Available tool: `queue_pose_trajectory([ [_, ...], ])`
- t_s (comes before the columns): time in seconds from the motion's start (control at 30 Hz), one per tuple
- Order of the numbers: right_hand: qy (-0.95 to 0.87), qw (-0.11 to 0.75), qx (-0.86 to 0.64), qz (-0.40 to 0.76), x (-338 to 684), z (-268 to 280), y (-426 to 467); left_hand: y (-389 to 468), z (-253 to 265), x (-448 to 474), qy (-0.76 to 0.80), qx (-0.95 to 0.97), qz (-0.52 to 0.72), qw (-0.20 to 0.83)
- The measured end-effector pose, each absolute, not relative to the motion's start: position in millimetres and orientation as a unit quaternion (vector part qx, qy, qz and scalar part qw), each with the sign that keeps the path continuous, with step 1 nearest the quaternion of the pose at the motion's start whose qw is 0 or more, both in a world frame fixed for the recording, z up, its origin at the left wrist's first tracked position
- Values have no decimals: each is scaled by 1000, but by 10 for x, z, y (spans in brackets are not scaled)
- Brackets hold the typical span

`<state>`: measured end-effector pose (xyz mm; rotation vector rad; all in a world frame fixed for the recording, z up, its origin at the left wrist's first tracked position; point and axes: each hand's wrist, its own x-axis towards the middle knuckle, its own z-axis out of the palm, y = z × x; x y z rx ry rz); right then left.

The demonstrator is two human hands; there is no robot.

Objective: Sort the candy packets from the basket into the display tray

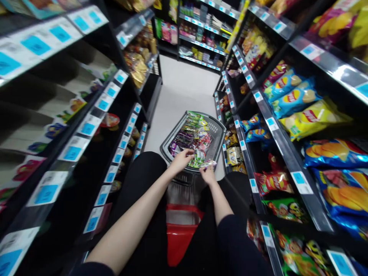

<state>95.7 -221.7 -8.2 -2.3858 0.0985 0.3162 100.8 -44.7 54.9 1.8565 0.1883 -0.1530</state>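
A grey shopping basket (220, 136) stands on the floor between my knees, filled with small shiny snack packets (191, 134) in green, purple and red. My left hand (182, 159) reaches over its near left part, fingers apart and slightly bent above the packets, with nothing visible in them. At the near right rim, my right hand (207, 175) pinches a small light pink and white packet (208, 164). The print on that packet is too small to read.
Shelves with blue price labels line both sides. Chip bags (310, 117) fill the right shelf (301, 182); open cartons (43, 103) sit on the left. Beyond the basket, a pale floor (186, 82) leads to a back shelf (201, 46). A red plastic piece (181, 239) lies between my legs.
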Motion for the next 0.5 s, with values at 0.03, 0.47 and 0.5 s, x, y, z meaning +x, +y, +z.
queue_pose_trajectory([
  [0.03, 53, 360, -921, 140, 935, -107, -2157, -439, 564, 993, 67, 807, -76, 581],
  [0.47, 275, 425, -857, -96, 136, 230, -3966, -425, 648, 814, -45, 941, -235, 239],
  [0.5, 303, 414, -855, -75, 87, 51, -4216, -459, 640, 805, -51, 940, -256, 221],
])
